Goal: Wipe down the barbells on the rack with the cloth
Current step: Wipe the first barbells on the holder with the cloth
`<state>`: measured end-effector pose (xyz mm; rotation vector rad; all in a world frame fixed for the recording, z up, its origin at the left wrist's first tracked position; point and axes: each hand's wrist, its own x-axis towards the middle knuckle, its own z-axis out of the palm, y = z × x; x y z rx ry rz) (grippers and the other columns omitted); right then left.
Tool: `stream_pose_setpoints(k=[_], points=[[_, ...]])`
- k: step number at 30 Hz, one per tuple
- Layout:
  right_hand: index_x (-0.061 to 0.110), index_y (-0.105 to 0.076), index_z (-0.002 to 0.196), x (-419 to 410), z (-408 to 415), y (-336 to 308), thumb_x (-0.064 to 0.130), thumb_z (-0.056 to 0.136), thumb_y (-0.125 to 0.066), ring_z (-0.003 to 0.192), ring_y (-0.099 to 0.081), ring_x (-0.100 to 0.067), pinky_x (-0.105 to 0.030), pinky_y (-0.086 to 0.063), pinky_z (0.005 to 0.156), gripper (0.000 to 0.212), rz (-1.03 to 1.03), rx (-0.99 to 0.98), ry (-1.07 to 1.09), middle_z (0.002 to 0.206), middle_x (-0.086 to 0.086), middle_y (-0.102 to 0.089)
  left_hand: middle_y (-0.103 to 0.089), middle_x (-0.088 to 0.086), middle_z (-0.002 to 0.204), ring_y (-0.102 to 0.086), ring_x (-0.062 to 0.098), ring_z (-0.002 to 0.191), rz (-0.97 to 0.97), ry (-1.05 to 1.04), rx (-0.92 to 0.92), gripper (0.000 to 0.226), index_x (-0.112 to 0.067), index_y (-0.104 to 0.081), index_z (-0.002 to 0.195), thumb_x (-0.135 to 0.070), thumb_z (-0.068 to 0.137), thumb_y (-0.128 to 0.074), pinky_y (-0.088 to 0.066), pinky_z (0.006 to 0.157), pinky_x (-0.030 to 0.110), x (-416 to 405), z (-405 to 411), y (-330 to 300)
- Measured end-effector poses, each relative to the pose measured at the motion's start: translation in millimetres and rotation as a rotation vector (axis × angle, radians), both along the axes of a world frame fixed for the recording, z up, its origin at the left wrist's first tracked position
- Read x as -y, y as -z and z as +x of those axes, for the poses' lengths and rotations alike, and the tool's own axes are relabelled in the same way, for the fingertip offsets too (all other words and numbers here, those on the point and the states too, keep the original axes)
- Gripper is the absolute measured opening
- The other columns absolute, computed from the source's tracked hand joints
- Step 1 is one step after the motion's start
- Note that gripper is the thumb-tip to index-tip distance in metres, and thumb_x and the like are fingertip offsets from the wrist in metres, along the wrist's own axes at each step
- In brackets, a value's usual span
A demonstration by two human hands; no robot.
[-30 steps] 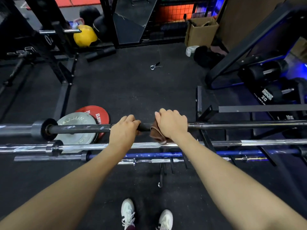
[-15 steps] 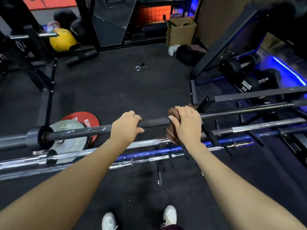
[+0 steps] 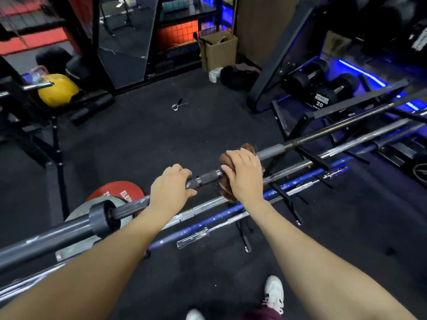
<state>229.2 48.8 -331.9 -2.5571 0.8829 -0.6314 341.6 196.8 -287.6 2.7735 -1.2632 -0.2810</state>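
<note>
A dark barbell (image 3: 272, 150) runs from lower left to upper right across the top of the black rack (image 3: 300, 122). My left hand (image 3: 171, 188) grips its shaft, fingers curled over it. Just to the right, my right hand (image 3: 243, 176) holds a brown cloth (image 3: 227, 192) wrapped round the same bar, with cloth ends sticking out above and below the hand. Under the dark bar lie a chrome barbell (image 3: 367, 138), a blue barbell (image 3: 298, 181) and a thin chrome bar (image 3: 221, 225).
Red and grey weight plates (image 3: 111, 195) lie on the floor at left. Dumbbells (image 3: 321, 98) sit on a stand at right. A spring collar (image 3: 179, 105), a cardboard box (image 3: 218, 50) and a yellow ball (image 3: 59, 90) lie farther off. My white shoes (image 3: 273, 293) stand below.
My right hand with the cloth has slid to the right along the dark bar. The view has turned, so the bars now slant more steeply. The left hand keeps its grip.
</note>
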Motion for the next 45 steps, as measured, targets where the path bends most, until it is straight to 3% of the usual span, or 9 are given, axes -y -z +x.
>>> stream_pose_setpoints(k=[7,13,20,24,29,31,35,41,45], points=[[0.014,-0.062,0.116,-47.7,18.5,-11.4,0.027,0.086,-0.063,0.116,-0.053,-0.025,-0.043,-0.041,0.101,0.033,-0.014,-0.016,-0.094,0.117,-0.003,-0.063,-0.050,0.000,0.119,-0.047,0.019,0.115,0.000,0.010,-0.033,0.042,-0.026,-0.052,0.130,-0.033,0.090,-0.060,-0.045,0.084,0.035,-13.6,3.9,-1.4],[0.026,-0.056,0.119,-31.4,6.2,-40.1,0.026,0.097,-0.046,0.117,-0.046,-0.015,-0.034,-0.041,0.087,0.024,0.100,-0.125,-0.119,0.120,0.007,-0.058,-0.051,0.000,0.113,-0.048,0.019,0.111,0.028,0.038,-0.012,0.034,-0.024,-0.057,0.122,-0.034,0.090,-0.061,-0.041,0.076,0.032,0.4,-3.6,-11.2],[0.018,-0.053,0.118,43.8,-30.0,-59.2,0.030,0.102,-0.035,0.103,-0.056,-0.034,-0.039,-0.041,0.079,0.027,0.261,-0.007,0.197,0.109,-0.011,-0.065,-0.050,0.000,0.119,-0.046,0.020,0.114,-0.068,0.090,-0.019,0.042,-0.023,-0.052,0.129,-0.037,0.090,-0.060,-0.044,0.085,0.034,55.4,-24.1,-24.3],[0.013,-0.054,0.114,94.3,-47.0,-57.6,0.029,0.102,-0.034,0.098,-0.057,-0.038,-0.040,-0.040,0.074,0.028,0.258,-0.006,0.316,0.103,-0.017,-0.065,-0.048,-0.001,0.123,-0.045,0.019,0.116,-0.025,0.113,-0.006,0.046,-0.023,-0.049,0.132,-0.038,0.090,-0.059,-0.044,0.087,0.033,83.5,-29.5,-22.5],[0.020,-0.054,0.122,124.9,-45.8,-37.4,0.046,0.096,-0.045,0.107,-0.045,-0.036,-0.043,-0.041,0.081,0.037,0.082,-0.181,0.216,0.114,-0.013,-0.055,-0.047,-0.003,0.125,-0.046,0.018,0.117,0.098,0.117,-0.012,0.050,-0.026,-0.046,0.135,-0.040,0.089,-0.060,-0.042,0.088,0.031,91.6,-23.9,-11.0],[0.024,-0.055,0.125,117.6,-44.9,-29.0,0.054,0.093,-0.047,0.106,-0.044,-0.035,-0.043,-0.042,0.077,0.045,0.002,-0.232,0.191,0.115,-0.010,-0.053,-0.049,-0.004,0.123,-0.047,0.017,0.117,0.093,0.101,-0.046,0.046,-0.027,-0.047,0.134,-0.037,0.091,-0.059,-0.041,0.089,0.031,88.7,-24.3,-7.1],[0.025,-0.057,0.119,105.1,-37.2,-29.0,0.059,0.090,-0.045,0.103,-0.047,-0.031,-0.036,-0.039,0.067,0.046,0.073,-0.188,0.212,0.109,-0.008,-0.048,-0.051,-0.004,0.114,-0.048,0.016,0.113,0.039,0.075,-0.104,0.040,-0.024,-0.052,0.129,-0.032,0.091,-0.060,-0.044,0.086,0.032,85.8,-27.9,0.0],[0.027,-0.056,0.109,59.8,-12.4,-34.0,0.064,0.091,-0.038,0.099,-0.051,-0.028,-0.036,-0.041,0.068,0.045,0.130,-0.240,0.110,0.103,-0.002,-0.041,-0.051,-0.002,0.107,-0.049,0.017,0.106,0.042,0.081,-0.100,0.034,-0.020,-0.058,0.121,-0.031,0.090,-0.061,-0.046,0.081,0.034,82.2,-24.3,-3.8],[0.032,-0.057,0.107,87.4,-29.2,-37.7,0.064,0.089,-0.041,0.094,-0.054,-0.028,-0.037,-0.044,0.070,0.041,0.095,-0.185,0.178,0.098,-0.001,-0.041,-0.050,-0.004,0.105,-0.048,0.015,0.106,0.023,0.101,-0.120,0.037,-0.025,-0.056,0.125,-0.032,0.089,-0.061,-0.045,0.079,0.031,78.5,-21.7,-1.2]])
